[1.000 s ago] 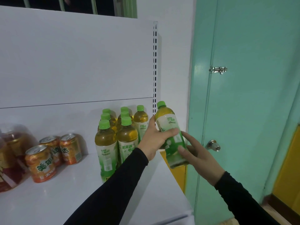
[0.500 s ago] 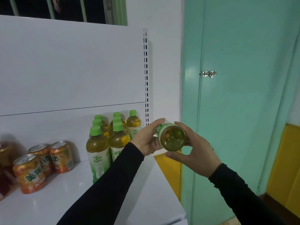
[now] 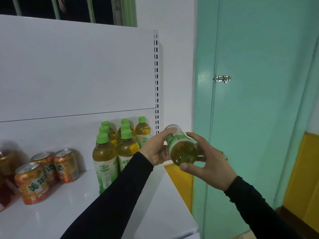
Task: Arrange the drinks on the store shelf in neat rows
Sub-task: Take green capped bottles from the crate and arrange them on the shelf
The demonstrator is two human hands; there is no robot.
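A green-tea bottle (image 3: 181,147) is held in mid-air just off the right end of the shelf (image 3: 155,204), tipped over so that its base faces the camera; the left hand (image 3: 158,150) is wrapped round its labelled body and the right hand (image 3: 207,161) is curled round the base end, so both grips are grasping the bottle. The other green-capped bottles (image 3: 119,144) are stood in rows at the back, with orange cans (image 3: 46,173) well apart to the left. A slip could be caused by the smooth, rounded base as the bottle is turned upright, and the standing rows could be knocked if it is set down too close. The held bottle's cap is hidden behind it, the darker drinks at the far left are cut off, and the label text is hard to read
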